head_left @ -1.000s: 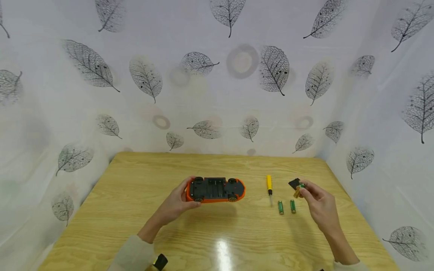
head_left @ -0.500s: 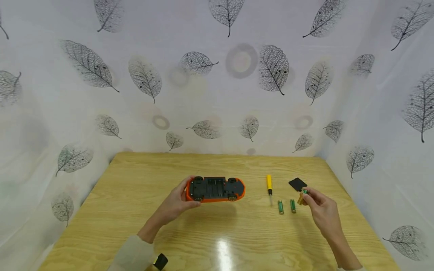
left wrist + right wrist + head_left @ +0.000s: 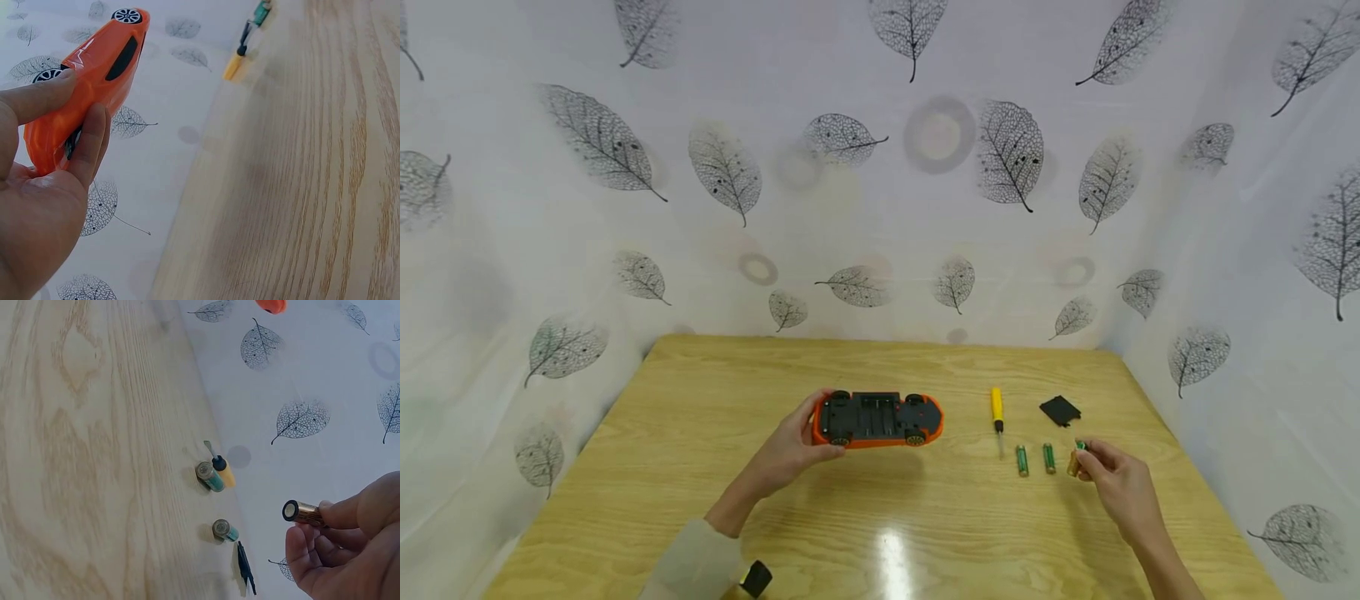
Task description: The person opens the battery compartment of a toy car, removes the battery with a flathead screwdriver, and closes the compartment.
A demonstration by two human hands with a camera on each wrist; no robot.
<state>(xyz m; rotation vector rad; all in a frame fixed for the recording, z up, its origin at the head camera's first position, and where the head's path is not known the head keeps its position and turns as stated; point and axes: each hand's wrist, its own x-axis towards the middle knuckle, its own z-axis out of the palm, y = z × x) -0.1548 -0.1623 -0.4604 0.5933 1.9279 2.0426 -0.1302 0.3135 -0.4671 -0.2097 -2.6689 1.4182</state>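
Note:
My left hand grips an orange toy car by its rear end above the table. The car's black underside, with an uncovered battery compartment, faces the head camera. In the left wrist view the orange body sits between thumb and fingers. My right hand pinches a gold-and-green battery between thumb and fingers over the right side of the table. One flat end of that battery shows in the right wrist view. Two green batteries lie just left of the right hand.
A yellow-handled screwdriver lies between the car and the black battery cover. The wooden table is bordered by leaf-patterned white sheeting at the back and sides. A small black item is near the left sleeve.
My right hand has drawn back toward the body and slightly right, with the battery in it, uncovering the black cover. The left hand and car have stayed in place.

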